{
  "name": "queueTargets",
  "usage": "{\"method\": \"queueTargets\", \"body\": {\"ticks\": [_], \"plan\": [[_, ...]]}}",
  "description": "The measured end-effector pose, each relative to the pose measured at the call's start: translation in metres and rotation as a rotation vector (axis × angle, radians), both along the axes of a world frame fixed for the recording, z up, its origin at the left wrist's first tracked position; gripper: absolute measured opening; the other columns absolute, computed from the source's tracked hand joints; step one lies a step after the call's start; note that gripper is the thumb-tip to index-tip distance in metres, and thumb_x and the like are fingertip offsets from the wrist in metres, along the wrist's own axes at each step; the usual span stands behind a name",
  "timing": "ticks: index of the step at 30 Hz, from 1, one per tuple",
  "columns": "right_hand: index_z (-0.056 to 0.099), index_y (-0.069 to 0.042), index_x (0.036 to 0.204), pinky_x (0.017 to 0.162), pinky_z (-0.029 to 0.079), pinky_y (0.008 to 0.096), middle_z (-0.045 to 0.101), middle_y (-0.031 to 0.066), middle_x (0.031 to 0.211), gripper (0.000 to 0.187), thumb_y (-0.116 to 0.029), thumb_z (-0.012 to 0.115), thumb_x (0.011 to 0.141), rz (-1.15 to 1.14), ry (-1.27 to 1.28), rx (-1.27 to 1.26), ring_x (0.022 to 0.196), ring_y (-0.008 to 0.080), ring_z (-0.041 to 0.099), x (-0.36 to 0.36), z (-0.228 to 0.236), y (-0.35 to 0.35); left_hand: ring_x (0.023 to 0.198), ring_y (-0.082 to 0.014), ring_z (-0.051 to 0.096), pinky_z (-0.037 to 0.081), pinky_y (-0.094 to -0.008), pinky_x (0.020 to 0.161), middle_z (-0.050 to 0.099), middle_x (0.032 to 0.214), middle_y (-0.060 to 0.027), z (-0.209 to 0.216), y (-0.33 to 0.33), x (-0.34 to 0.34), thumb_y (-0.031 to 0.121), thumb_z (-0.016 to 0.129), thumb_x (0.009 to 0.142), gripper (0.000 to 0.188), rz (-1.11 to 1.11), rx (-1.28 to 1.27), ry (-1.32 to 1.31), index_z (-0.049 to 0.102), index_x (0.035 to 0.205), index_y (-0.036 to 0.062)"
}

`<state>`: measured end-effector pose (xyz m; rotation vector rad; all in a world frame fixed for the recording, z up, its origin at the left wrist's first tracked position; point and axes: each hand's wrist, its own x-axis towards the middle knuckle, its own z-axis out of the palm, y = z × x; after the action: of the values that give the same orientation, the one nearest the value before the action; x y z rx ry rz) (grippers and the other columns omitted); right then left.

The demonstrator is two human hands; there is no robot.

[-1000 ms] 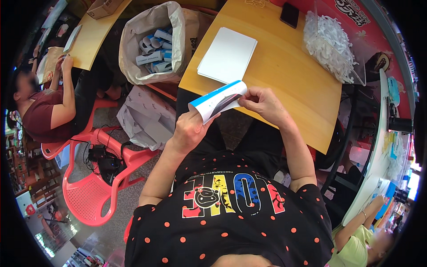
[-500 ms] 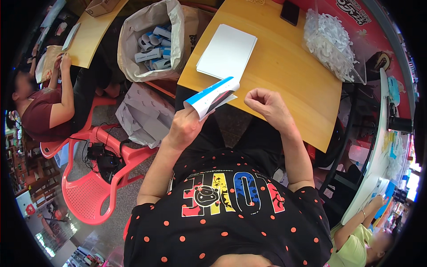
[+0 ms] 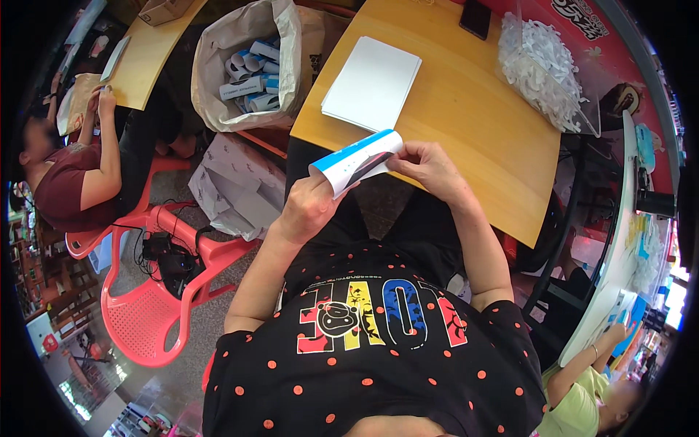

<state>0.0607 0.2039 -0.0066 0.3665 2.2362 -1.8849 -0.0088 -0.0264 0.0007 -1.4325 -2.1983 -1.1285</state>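
A curled sheet of printed paper (image 3: 357, 162), blue along its top and white with a dark picture below, is held in front of me, just off the table's near edge. My left hand (image 3: 309, 208) is closed round its left end. At the other end, my right hand (image 3: 435, 173) pinches the paper's edge between thumb and fingers. Just beyond the paper, a stack of white sheets (image 3: 373, 84) lies on the wooden table (image 3: 466, 102). The paper's inner side is mostly hidden.
Left of the table stands a white bag (image 3: 206, 91) holding several blue-and-white paper rolls (image 3: 244, 89). A clear bin of white paper scraps (image 3: 542, 69) and a black phone (image 3: 475, 20) are on the table. A red plastic chair (image 3: 142, 324) stands left. Two people sit at either side.
My right hand has moved left and taken hold of the paper's right end. The paper has shifted slightly right, and my left hand still grips it.
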Motion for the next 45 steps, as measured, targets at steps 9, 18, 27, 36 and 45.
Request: {"method": "queueTargets", "body": {"ticks": [9, 18, 27, 36, 45], "plan": [[0.061, 0.002, 0.083, 0.059, 0.038, 0.0196, 0.053, -0.0053, 0.072, 0.022, -0.019, 0.062, 0.09, -0.07, 0.027, 0.073, 0.067, 0.0024, 0.045, 0.004, 0.01, -0.012, 0.069, -0.0285, 0.066, 0.053, -0.0335, 0.058, 0.067, 0.083, -0.0139, -0.011, -0.003, -0.002, 0.001, 0.076, 0.07, 0.027, 0.018, -0.051, 0.016, 0.066, 0.095, -0.0018], [0.06, -0.001, 0.082, 0.059, 0.036, 0.0182, 0.051, -0.0073, 0.074, 0.007, -0.007, 0.061, 0.087, -0.042, 0.037, -0.081, 0.067, 0.0009, 0.043, 0.034, 0.053, -0.032, 0.074, -0.0306, 0.066, 0.054, -0.0352, 0.062, 0.067, 0.085, -0.0159, -0.02, -0.006, -0.008, 0.0, 0.075, 0.071, 0.031, -0.008, -0.048, -0.018, 0.064, 0.1, -0.0032], [0.063, 0.0, 0.099, 0.061, 0.043, 0.0218, 0.061, 0.0011, 0.077, 0.024, -0.003, 0.072, 0.077, -0.184, 0.34, 0.275, 0.065, 0.0063, 0.051, 0.025, 0.049, -0.051, 0.077, -0.0308, 0.067, 0.054, -0.0347, 0.063, 0.067, 0.089, -0.0162, -0.012, 0.003, -0.005, 0.002, 0.073, 0.075, 0.03, 0.071, 0.067, -0.149, 0.064, 0.104, -0.0006], [0.067, 0.001, 0.083, 0.059, 0.05, 0.03, 0.065, 0.0094, 0.074, 0.009, -0.001, 0.071, 0.076, 0.071, 0.662, 0.434, 0.066, 0.0216, 0.063, 0.028, 0.064, -0.069, 0.077, -0.0317, 0.067, 0.053, -0.0359, 0.064, 0.066, 0.094, -0.0172, -0.02, -0.002, -0.007, 0.004, 0.072, 0.075, 0.029, 0.016, -0.031, -0.099, 0.065, 0.104, 0.001], [0.07, -0.003, 0.078, 0.06, 0.05, 0.0288, 0.067, 0.0069, 0.074, 0.01, 0.0, 0.075, 0.07, 0.09, 0.641, 0.385, 0.069, 0.0205, 0.065, 0.047, 0.123, -0.011, 0.082, -0.0229, 0.069, 0.054, -0.0303, 0.07, 0.07, 0.093, -0.0147, -0.02, 0.008, -0.006, 0.006, 0.065, 0.086, 0.022, 0.033, 0.23, -0.616, 0.064, 0.105, -0.0049]]}}
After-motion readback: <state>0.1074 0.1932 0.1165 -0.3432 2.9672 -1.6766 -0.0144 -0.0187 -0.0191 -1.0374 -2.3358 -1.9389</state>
